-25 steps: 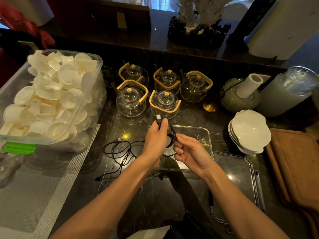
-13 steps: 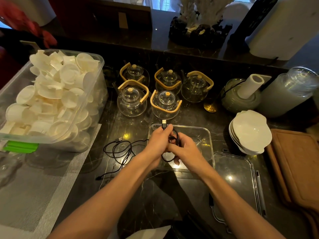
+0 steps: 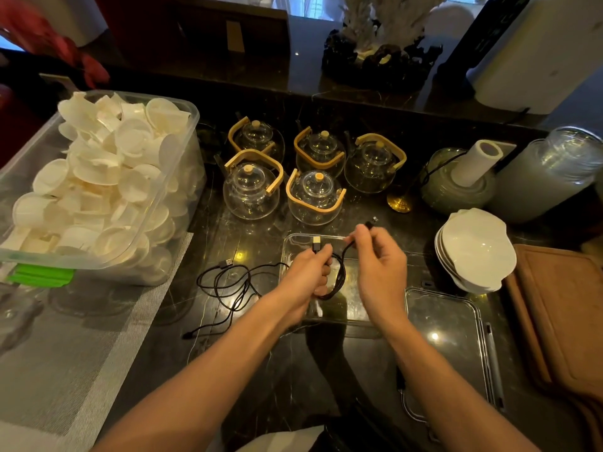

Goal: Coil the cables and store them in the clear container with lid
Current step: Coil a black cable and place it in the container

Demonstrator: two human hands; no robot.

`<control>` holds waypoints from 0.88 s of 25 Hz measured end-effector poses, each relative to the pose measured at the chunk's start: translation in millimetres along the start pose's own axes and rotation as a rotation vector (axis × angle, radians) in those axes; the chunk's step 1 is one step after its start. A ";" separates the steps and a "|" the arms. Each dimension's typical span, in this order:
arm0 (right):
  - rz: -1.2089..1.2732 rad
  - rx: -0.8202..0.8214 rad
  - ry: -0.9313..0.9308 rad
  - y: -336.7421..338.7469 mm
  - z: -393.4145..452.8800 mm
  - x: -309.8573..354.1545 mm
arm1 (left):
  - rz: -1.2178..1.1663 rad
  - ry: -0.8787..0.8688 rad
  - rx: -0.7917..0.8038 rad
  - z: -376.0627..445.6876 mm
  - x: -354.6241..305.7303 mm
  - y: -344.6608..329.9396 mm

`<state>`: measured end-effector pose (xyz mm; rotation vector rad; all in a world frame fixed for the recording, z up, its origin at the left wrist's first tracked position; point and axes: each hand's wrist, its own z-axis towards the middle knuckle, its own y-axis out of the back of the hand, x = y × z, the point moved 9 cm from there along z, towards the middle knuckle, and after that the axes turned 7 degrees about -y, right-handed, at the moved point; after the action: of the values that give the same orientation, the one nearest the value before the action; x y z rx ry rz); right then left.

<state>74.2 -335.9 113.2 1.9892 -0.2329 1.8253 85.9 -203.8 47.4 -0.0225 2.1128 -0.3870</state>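
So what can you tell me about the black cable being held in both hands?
The black cable is thin and wound into a few loose loops that hang between the hands, above the clear container. The left hand pinches the loops together near a pale USB plug that sticks up past the fingers. The right hand pulls the other end up and away; its small dark plug pokes out beyond the fingertips. It looks rubbery and flexible.

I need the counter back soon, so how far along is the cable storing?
About midway on the first cable. Done: nothing is stored yet, though most of one black cable is looped. In hand: the left hand holds that coil over the open clear container while the right hand pulls its free end. Left: the loose cable on the counter, and the lid lying beside the container.
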 end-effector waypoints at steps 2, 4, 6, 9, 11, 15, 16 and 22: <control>0.257 0.074 -0.154 2.9 7.8 0.8 | -0.108 0.017 0.007 -0.4 5.4 -0.2; 0.427 0.126 -0.274 7.1 11.9 -0.8 | -0.279 0.031 0.037 0.1 3.4 -1.6; 0.478 0.125 -0.406 11.1 14.9 -15.3 | -0.341 0.008 0.089 -0.4 -5.0 -3.8; 0.296 0.250 -0.608 1.8 12.7 -45.3 | -0.224 -0.074 0.141 -2.0 -16.9 -8.2; 0.135 0.467 -0.652 -11.6 5.3 -51.4 | -0.166 -0.113 0.149 -1.4 -20.6 -10.8; -0.035 0.684 -0.541 -25.5 -5.9 -44.3 | -0.083 -0.147 0.104 1.1 -24.8 -4.7; -0.018 0.662 -0.528 -24.8 -3.9 -45.0 | -0.038 -0.168 0.076 2.6 -25.3 -1.6; 0.048 0.740 -0.434 -31.0 -8.9 -45.7 | -0.024 -0.141 0.010 6.6 -15.2 2.9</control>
<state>73.1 -311.9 62.7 2.8967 0.3276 1.6145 100.1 -200.2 55.8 -0.0678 1.9725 -0.3993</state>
